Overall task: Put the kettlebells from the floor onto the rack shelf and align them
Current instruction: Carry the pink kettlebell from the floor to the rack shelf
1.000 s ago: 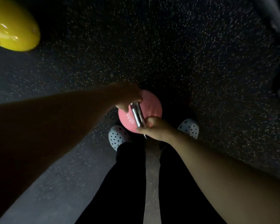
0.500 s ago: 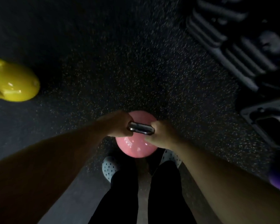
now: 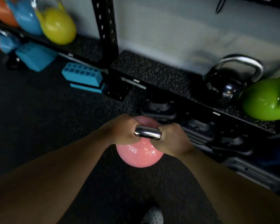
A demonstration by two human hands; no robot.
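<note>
A pink kettlebell [image 3: 138, 155] with a chrome handle hangs in the air in front of me, off the floor. My left hand [image 3: 122, 130] grips the left end of the handle and my right hand [image 3: 171, 139] grips the right end. Ahead lies the speckled black rack shelf [image 3: 152, 70], just beyond and above the kettlebell. A black kettlebell [image 3: 228, 83] with a chrome handle and a green kettlebell [image 3: 265, 101] stand on that shelf at the right.
A black perforated rack upright [image 3: 106, 29] rises at the shelf's left end. Left of it a yellow kettlebell [image 3: 58, 26], a blue one [image 3: 25, 16] and an orange one [image 3: 2, 10] sit on another shelf. Blue blocks [image 3: 82, 76] lie on the floor. Dark dumbbells [image 3: 199, 128] fill the space under the shelf.
My view has swung up from the floor toward the rack. The pink kettlebell has been carried toward the shelf with both hands still on its handle; the yellow floor kettlebell has left view.
</note>
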